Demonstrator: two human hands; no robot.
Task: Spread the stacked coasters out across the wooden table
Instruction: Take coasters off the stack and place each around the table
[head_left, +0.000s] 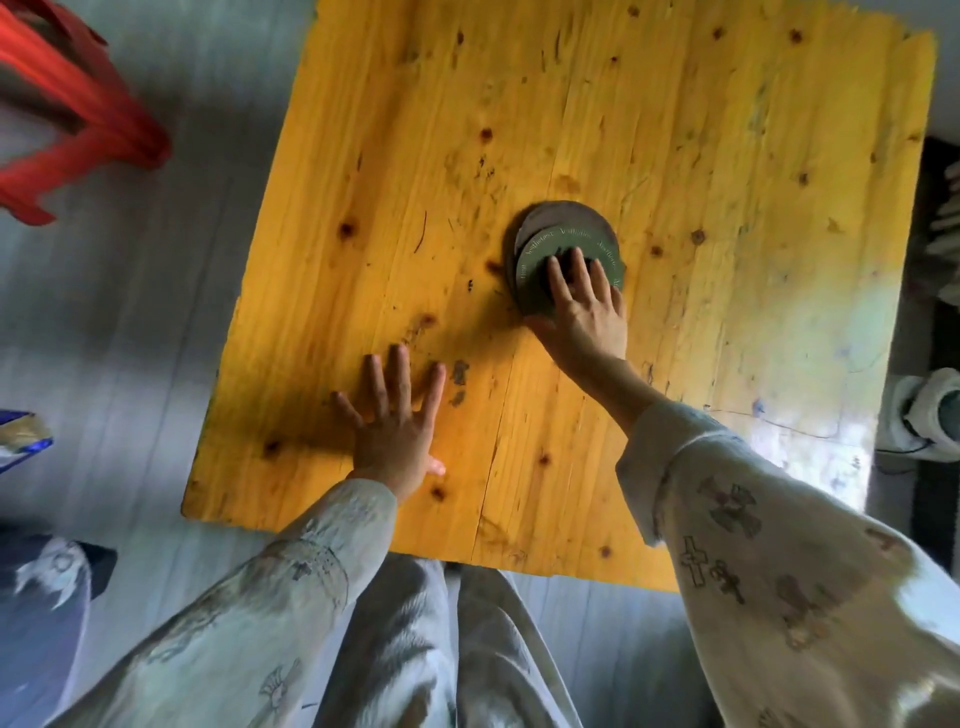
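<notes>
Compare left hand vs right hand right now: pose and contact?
1. The left hand lies flat on the bare wooden table with fingers spread; the right hand rests on the top green coaster of the stack.
2. The left hand sits near the table's front edge; the right hand reaches farther in, toward the centre.
3. The left hand touches no coaster; the right hand's fingers press one.
Shared: both palm-down, in pale printed sleeves.

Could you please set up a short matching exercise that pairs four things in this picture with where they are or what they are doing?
Things:
1. left hand
2. right hand
3. top coaster
4. red stool

States or places:
A. green, slid partly off the stack
B. on the floor, left of the wooden table
C. flat on bare wood, fingers spread
D. fingers resting on the coasters

Pairs: 1-C, 2-D, 3-A, 4-B
</notes>
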